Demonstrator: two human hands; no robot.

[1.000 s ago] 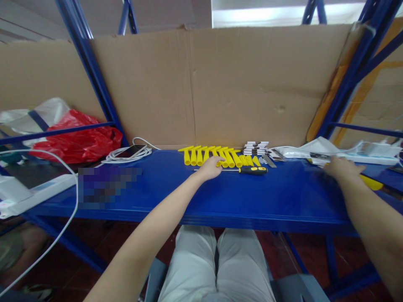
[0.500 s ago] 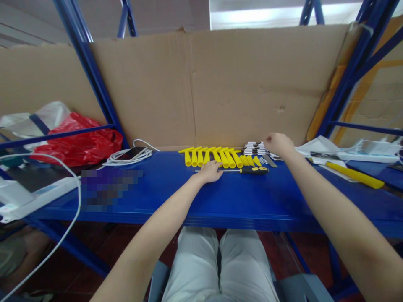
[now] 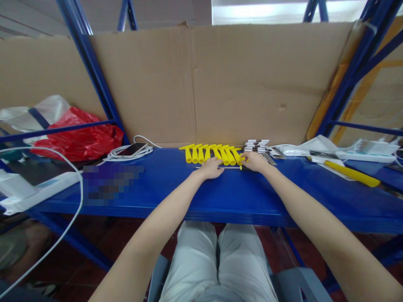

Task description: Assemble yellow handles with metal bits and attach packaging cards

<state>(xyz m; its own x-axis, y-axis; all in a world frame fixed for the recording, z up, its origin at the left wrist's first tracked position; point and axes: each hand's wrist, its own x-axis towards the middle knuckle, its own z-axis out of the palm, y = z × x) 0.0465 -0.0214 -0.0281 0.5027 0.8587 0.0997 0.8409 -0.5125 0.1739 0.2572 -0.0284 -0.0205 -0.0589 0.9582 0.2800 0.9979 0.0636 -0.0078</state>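
Note:
Several yellow T-shaped plastic handles (image 3: 200, 155) lie side by side along the back of the blue table (image 3: 176, 188). My left hand (image 3: 211, 168) lies flat at the front of this row, fingers stretched, holding nothing. In front of them the thin shaft of a screwdriver (image 3: 232, 168) shows; my right hand hides its handle. At the row's right end, my right hand (image 3: 253, 162) has its thumb and fingers pinched at a small yellow plastic piece (image 3: 244, 158), and covers the other small yellow pieces. Black-and-white packets (image 3: 256, 144) are stacked just behind it.
To the right lie a flat metal blade (image 3: 270, 159), a long yellow-handled tool (image 3: 352, 173) and a white power strip (image 3: 374, 155). A phone (image 3: 136, 148), coiled white cable (image 3: 115, 156) and red plastic bag (image 3: 85, 134) are on the left. Cardboard (image 3: 239, 84) stands behind.
My right hand has come down and left from beside the stacked packets to the small yellow pieces, covering the screwdriver's handle. My left hand stays in nearly the same place.

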